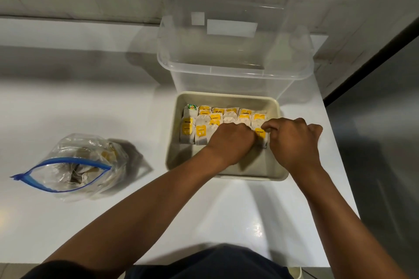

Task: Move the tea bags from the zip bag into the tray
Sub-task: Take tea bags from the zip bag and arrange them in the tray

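Observation:
A beige tray [172, 161] sits on the white counter, its far half filled with rows of tea bags [200, 130] with yellow tags. Both my hands are inside the tray at the front row. My left hand [231, 140] rests knuckles-up on the bags, fingers curled under. My right hand [292, 140] pinches a yellow-tagged tea bag [260, 133] at the row's right end. The clear zip bag [68, 165] with a blue zipper lies open at the left, several tea bags still inside.
A large clear plastic container [233, 52] stands right behind the tray against the tiled wall. A dark steel surface [381, 120] borders the counter on the right. The counter's front edge runs close to my body.

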`<state>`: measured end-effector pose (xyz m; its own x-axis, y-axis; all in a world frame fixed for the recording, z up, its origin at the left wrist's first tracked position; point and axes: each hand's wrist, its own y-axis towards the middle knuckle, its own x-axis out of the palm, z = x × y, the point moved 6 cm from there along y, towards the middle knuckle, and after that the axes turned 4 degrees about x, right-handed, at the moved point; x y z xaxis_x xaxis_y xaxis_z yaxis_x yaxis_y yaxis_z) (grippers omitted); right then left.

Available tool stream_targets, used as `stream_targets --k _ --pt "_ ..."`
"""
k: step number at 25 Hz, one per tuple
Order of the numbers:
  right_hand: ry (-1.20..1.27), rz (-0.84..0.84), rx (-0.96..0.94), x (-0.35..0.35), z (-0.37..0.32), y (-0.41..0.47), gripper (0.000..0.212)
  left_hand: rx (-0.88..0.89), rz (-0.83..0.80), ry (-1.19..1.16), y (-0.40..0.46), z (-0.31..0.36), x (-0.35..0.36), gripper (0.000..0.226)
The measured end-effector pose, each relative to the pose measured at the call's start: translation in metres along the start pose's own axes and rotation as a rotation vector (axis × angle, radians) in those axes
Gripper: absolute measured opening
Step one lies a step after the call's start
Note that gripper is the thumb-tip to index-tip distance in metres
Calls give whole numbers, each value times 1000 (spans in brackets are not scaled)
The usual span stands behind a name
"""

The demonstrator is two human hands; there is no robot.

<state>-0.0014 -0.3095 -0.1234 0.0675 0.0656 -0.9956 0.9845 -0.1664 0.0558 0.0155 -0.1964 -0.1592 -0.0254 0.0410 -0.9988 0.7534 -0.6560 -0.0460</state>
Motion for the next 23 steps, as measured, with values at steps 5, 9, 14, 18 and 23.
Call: stream_targets --k 5,9,14,18,23 --pt "95 73 30 -4 7 -2 35 -25 -172 18 4 7 7 31" --pt "134 155 23 -13 8 -5 28 -35 -138 27 0 7 -9 31" --pt "234 244 4 -26 2 -10 27 -99 -95 -17 -11 2 -20 31" --pt "392 281 -114 -48 -25 -16 25 -299 78 -249 -51 -30 -50 27" --pt "547 30 -306 -41 -103 -40 22 -513 335 -330 -139 -71 -88 22"
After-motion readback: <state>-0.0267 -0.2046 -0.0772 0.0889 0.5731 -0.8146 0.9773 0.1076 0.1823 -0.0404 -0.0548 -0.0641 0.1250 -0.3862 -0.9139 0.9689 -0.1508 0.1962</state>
